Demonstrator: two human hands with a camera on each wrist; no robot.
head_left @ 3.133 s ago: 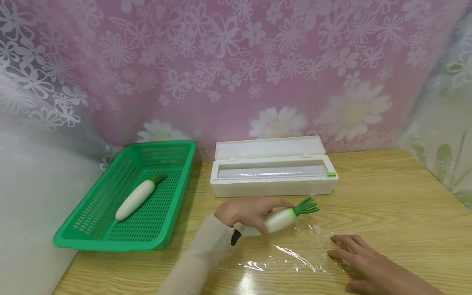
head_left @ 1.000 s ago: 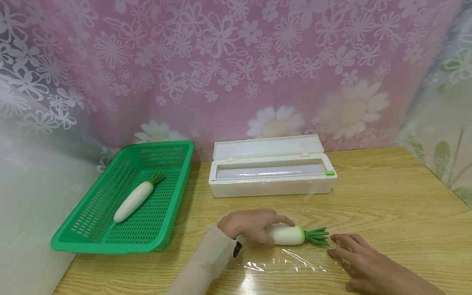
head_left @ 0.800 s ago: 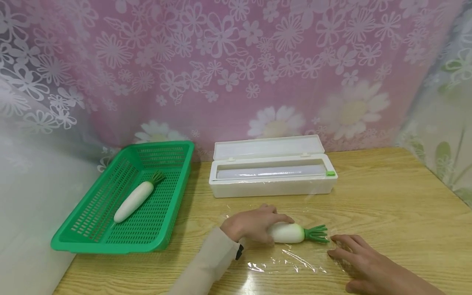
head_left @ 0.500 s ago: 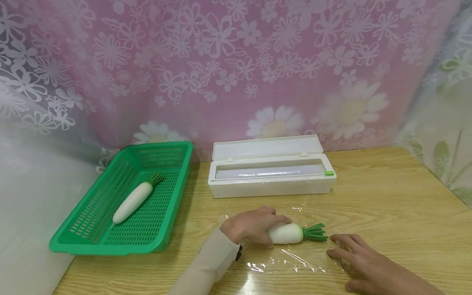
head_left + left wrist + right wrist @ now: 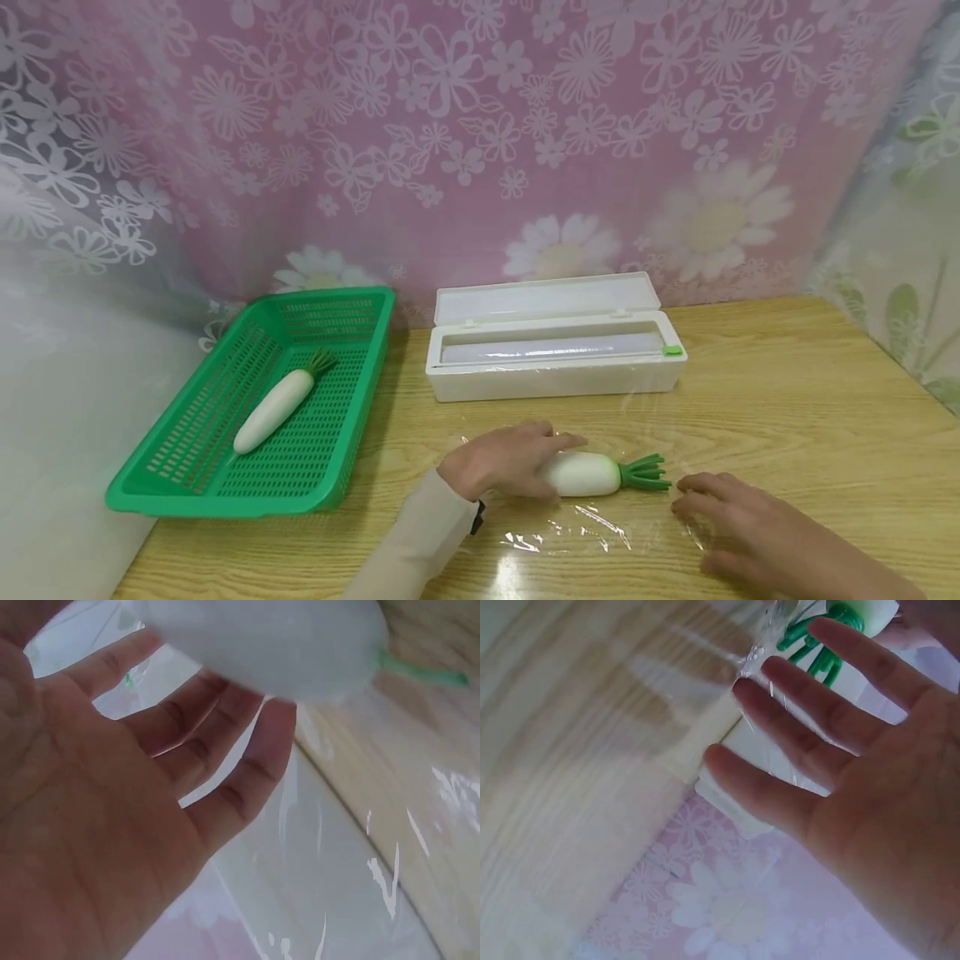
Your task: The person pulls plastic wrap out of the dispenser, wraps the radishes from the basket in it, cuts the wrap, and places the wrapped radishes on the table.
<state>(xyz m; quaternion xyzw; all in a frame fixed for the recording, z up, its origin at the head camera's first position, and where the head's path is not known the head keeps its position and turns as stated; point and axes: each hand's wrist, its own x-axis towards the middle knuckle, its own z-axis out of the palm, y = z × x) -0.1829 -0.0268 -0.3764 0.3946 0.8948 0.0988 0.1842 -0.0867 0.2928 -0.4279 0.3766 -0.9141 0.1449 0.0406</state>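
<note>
A white radish (image 5: 581,474) with a green leafy top lies on a sheet of clear plastic wrap (image 5: 570,529) in the head view. My left hand (image 5: 506,458) lies over its tail half, thumb on the near side and fingers on the far side, and holds it. The left wrist view shows the fingertips against the radish (image 5: 292,645). Just right of the leaves, my right hand (image 5: 757,529) is slightly blurred at the wrap's right edge. In the right wrist view its fingers (image 5: 810,697) are spread and nearly straight, beside crinkled wrap (image 5: 759,651).
A white wrap box (image 5: 551,382) stands behind the hands with its lid raised, a roll inside and a green slider (image 5: 672,351) at its right end. To the left, a green basket (image 5: 367,400) holds a second radish (image 5: 273,412). A flowered curtain (image 5: 465,167) hangs behind the wooden table (image 5: 810,400).
The left hand has lowered the radish, earlier tilted, flat onto the wrap, and its index finger now lifts slightly. The right hand, still before, has shifted a little, and the wrap by it moves.
</note>
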